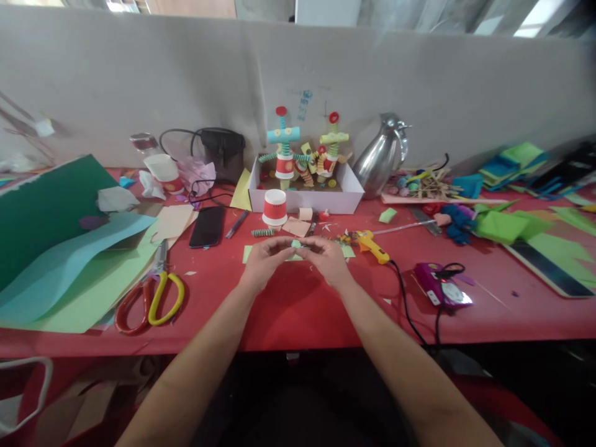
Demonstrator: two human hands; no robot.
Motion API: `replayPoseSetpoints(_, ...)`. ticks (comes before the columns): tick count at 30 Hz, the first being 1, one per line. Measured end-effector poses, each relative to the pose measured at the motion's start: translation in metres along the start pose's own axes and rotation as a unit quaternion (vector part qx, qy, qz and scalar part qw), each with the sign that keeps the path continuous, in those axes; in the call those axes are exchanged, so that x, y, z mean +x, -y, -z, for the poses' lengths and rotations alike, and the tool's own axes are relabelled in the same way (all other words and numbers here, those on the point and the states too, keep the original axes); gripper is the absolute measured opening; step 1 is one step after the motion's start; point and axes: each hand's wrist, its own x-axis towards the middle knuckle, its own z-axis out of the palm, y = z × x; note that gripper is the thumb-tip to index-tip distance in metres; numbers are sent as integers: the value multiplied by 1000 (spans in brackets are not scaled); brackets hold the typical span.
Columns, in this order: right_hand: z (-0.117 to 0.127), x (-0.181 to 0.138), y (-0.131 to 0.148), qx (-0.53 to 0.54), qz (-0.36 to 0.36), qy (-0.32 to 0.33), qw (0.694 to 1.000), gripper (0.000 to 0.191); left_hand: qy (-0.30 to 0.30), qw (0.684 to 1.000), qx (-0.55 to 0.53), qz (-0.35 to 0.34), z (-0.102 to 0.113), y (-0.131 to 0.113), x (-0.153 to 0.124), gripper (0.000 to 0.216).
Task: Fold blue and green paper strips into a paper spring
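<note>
My left hand (pixel 266 259) and my right hand (pixel 326 257) meet over the red table, thumbs and fingers closed on a small light green piece of paper (pixel 296 244) between them. Its exact shape is mostly hidden by the fingers. Under the hands lies a pale green paper strip (pixel 347 251). Just beyond are a folded green-and-cream paper spring (pixel 262 233), a red and white paper cup (pixel 274 207) standing upside down, and a tan paper piece (pixel 297 226). A yellow glue gun (pixel 372 246) lies to the right of my right hand.
Scissors (pixel 149 298) and coloured paper sheets (pixel 79 273) lie left, near a black phone (pixel 207 226). Behind stands a white box (pixel 305 200) with paper-cup figures, beside a steel jug (pixel 382 155). A purple device (pixel 440 287) with a black cord sits right.
</note>
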Motion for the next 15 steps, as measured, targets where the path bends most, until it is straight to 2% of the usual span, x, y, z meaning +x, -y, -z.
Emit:
replayPoseSetpoints(4, 0, -1, 4, -58, 61, -12, 996, 21, -28, 998, 51, -32, -2, 5, 0, 20)
replayPoseSetpoints(10, -7, -4, 9, -91, 121, -41, 988, 17, -58, 995, 49, -67, -4, 9, -1, 14)
replayPoseSetpoints(12, -9, -5, 8, -76, 121, -42, 989, 17, -59, 995, 42, -68, -5, 9, -1, 14)
replayPoseSetpoints(15, -10, -6, 6, -23, 72, -26, 997, 22, -53, 997, 1, -60, -8, 10, 1, 16)
